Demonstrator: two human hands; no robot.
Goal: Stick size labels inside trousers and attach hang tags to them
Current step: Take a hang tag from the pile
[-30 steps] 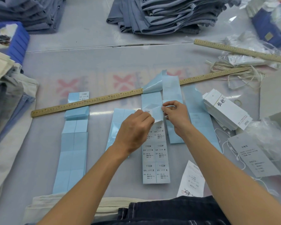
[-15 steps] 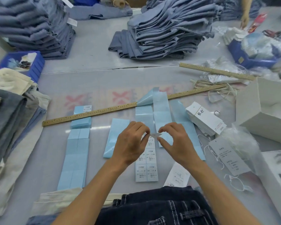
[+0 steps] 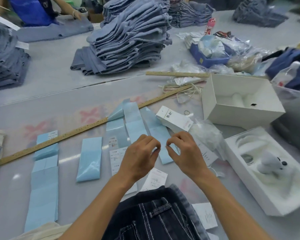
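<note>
Dark jeans with white stitching (image 3: 154, 217) lie at the near table edge, below my forearms. Above them my left hand (image 3: 139, 158) has curled fingers, and a small pale size label seems pinched at its fingertips. My right hand (image 3: 185, 153) hovers a little to the right with thumb and forefinger pressed together; nothing shows plainly in it. A sheet of printed size labels (image 3: 116, 155) lies partly under my left hand. White hang tags (image 3: 174, 119) are stacked beyond my right hand, and one loose tag (image 3: 155, 179) lies by the jeans.
Empty blue backing strips (image 3: 89, 158) lie left and behind the hands, crossed by a long wooden ruler (image 3: 59, 137). An open white box (image 3: 241, 101) and its tray with a grey toy (image 3: 267, 170) stand right. Folded blue trousers (image 3: 128, 40) are piled at the back, and string (image 3: 185, 90) lies loose near them.
My hands lifted off the label sheet, came toward me, then drew apart. The view tilted up, showing more of the far table and the jeans.
</note>
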